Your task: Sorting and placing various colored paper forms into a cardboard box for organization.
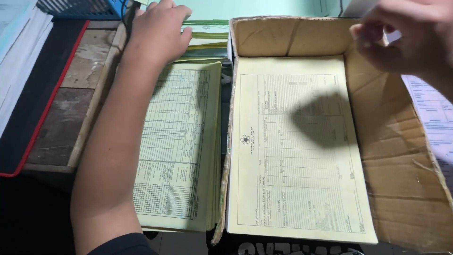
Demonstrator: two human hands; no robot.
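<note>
My left hand (160, 29) rests palm down on the far end of a thick stack of pale yellow printed forms (181, 146), its forearm stretched along the stack's left side. To the right stands an open cardboard box (401, 156) with a pile of similar yellow forms (297, 146) lying flat inside. My right hand (406, 40) hovers blurred above the box's far right corner, fingers curled and pinched together; I cannot make out anything between them. Its shadow falls on the top sheet in the box.
Green and white papers (207, 30) lie beyond the left stack. A blue basket (80, 7) sits at the top left, next to a black mat with a red edge (42, 94) and a wooden ledge (71, 108). White printed sheets (434, 118) lie right of the box.
</note>
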